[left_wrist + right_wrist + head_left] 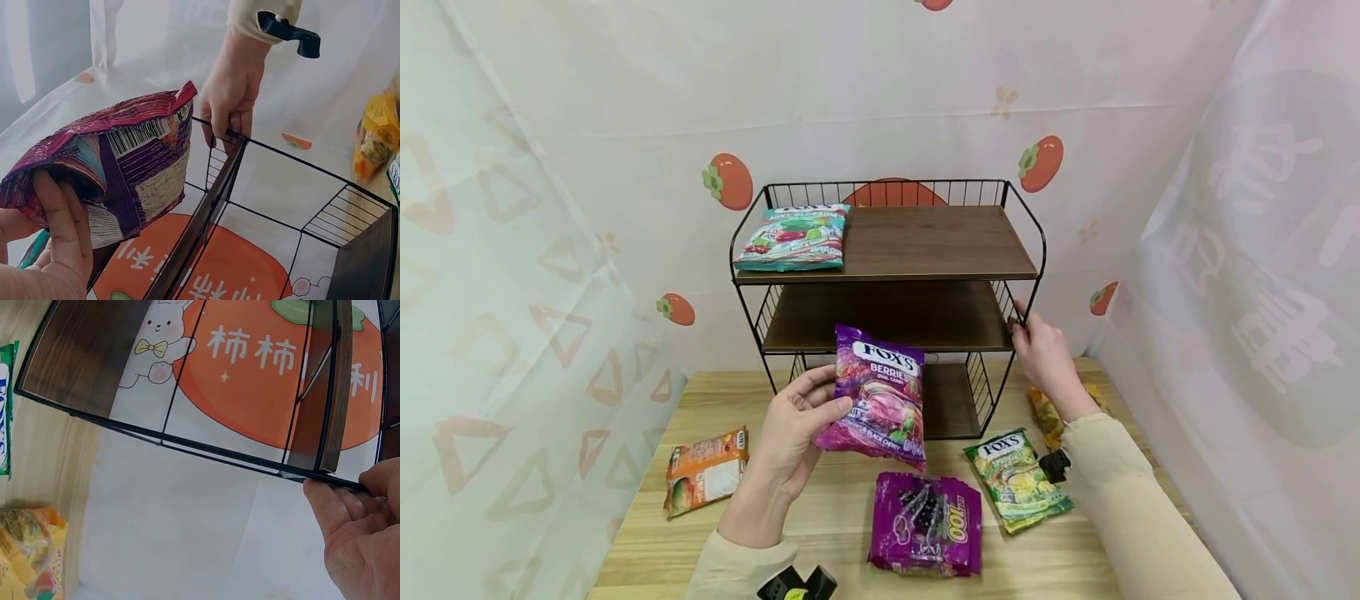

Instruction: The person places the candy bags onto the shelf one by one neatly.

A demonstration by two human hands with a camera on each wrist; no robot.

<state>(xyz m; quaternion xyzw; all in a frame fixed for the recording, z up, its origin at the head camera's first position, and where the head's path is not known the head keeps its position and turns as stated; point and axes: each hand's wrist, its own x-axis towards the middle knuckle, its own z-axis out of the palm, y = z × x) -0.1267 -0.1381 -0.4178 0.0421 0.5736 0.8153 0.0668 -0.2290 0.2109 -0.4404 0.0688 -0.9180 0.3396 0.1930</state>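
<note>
My left hand point(801, 425) pinches a purple bag of Fox's Berries candy point(883, 396) by its left side, thumb in front. The bag tilts slightly in front of the middle shelf; the left wrist view shows its back with a barcode and several fingers against it. At the right side of a three-tier rack point(887, 277) with black wire frame and brown boards, my right hand point(1047, 354) grips the frame near the middle board. In the right wrist view, the thumb and fingers of that hand point(365, 528) are at the black side post.
On the top board's left lies a teal candy bag point(797, 239). The wooden table point(831, 508) bears an orange bag point(707, 471) at left, a purple bag point(927, 525) in front, a green Fox's bag point(1018, 481) and a yellow bag point(1047, 414) at right. Printed cloth surrounds it.
</note>
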